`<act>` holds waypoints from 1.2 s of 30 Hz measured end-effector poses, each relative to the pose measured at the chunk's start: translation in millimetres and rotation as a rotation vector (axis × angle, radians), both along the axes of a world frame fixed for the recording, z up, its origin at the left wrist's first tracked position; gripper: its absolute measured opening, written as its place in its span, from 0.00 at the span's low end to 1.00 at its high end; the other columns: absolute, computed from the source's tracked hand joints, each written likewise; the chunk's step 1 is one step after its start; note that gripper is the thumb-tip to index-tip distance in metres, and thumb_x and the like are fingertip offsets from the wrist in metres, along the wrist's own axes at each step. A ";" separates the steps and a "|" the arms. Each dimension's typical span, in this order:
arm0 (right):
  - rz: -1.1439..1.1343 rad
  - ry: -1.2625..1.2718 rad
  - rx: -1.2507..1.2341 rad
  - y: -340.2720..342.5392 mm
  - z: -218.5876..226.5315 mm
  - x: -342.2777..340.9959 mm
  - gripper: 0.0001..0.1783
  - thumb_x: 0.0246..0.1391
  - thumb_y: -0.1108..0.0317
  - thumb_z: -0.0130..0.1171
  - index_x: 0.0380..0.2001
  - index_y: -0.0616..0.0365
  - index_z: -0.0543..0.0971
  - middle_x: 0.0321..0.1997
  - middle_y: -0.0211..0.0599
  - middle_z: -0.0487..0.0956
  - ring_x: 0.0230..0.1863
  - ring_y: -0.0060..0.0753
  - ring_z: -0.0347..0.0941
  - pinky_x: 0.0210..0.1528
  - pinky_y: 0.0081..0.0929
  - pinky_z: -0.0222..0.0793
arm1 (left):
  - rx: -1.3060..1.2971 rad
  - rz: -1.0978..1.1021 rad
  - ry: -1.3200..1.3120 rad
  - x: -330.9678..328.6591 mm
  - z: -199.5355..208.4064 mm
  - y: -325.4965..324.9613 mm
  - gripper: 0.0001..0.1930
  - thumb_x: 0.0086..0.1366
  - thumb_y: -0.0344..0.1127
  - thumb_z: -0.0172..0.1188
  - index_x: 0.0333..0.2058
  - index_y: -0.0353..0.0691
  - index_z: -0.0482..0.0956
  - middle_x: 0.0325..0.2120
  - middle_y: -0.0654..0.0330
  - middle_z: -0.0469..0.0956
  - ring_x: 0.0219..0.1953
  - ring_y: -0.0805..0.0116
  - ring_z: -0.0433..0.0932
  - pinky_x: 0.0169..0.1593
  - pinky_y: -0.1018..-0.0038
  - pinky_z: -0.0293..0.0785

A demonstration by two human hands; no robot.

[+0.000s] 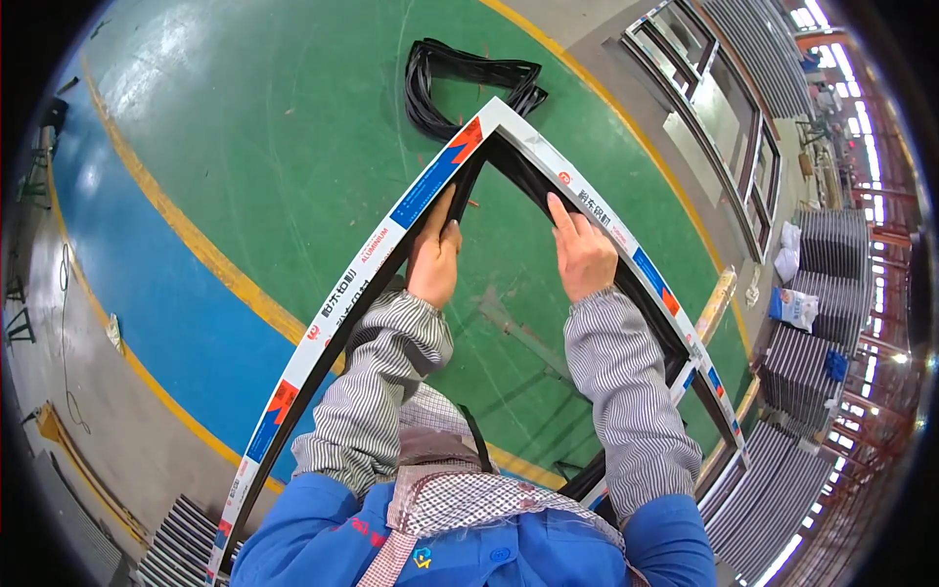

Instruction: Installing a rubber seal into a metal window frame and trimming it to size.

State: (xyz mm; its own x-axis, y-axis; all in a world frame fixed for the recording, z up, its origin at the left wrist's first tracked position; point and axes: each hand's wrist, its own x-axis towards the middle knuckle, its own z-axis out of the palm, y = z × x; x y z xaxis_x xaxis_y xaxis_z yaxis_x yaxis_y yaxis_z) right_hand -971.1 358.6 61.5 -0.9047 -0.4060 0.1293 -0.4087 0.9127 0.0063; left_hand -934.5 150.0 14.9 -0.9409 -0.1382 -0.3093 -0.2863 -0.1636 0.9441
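A large frame of metal profile (344,278), covered in white, blue and red film, stands around my arms, one corner pointing away from me. A black rubber strip (519,172) runs along the inner side of its bars near that corner. My left hand (433,262) is at the left bar, one finger stretched along its inner side and the thumb by the strip; its other fingers are partly hidden. At the right bar, my right hand (585,256) has its index finger pressed to the strip, the other fingers curled.
A bundle of black rubber strip (430,90) lies on the green floor beyond the far corner. Glazed window frames (712,98) lie at the upper right. Stacks of grey profiles (831,256) line the right side. A yellow lifting tool (73,445) is at the lower left.
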 end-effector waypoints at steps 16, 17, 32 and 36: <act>-0.183 0.263 -0.272 -83.5 -20.5 -86.3 0.27 0.41 0.63 0.66 0.48 0.51 0.73 0.42 0.33 0.76 0.44 0.41 0.73 0.45 0.37 0.68 | 0.035 -0.121 0.075 0.2 -1.2 13.8 0.27 0.68 0.26 0.43 0.66 0.46 0.56 0.25 0.62 0.68 0.26 0.75 0.65 0.34 0.79 0.66; -0.187 0.272 -0.296 -83.5 -19.1 -86.2 0.25 0.41 0.62 0.66 0.46 0.50 0.74 0.41 0.33 0.77 0.43 0.41 0.74 0.45 0.37 0.68 | 0.023 -0.132 0.026 0.2 0.3 14.8 0.27 0.68 0.26 0.43 0.66 0.46 0.56 0.25 0.62 0.68 0.26 0.75 0.65 0.34 0.79 0.66; -0.203 0.250 -0.298 -84.5 -17.5 -86.2 0.23 0.45 0.65 0.61 0.48 0.51 0.73 0.38 0.36 0.75 0.42 0.41 0.72 0.45 0.38 0.67 | 0.142 -0.102 0.054 -8.0 -1.1 12.6 0.26 0.67 0.23 0.43 0.65 0.43 0.58 0.44 0.61 0.72 0.26 0.76 0.61 0.32 0.79 0.65; -0.246 0.233 -0.274 -88.6 -15.1 -87.6 0.23 0.44 0.64 0.63 0.47 0.52 0.72 0.40 0.34 0.74 0.43 0.40 0.71 0.45 0.38 0.65 | 0.081 0.001 0.114 -8.2 -9.5 6.8 0.27 0.68 0.25 0.41 0.65 0.46 0.57 0.26 0.68 0.67 0.18 0.83 0.56 0.22 0.85 0.55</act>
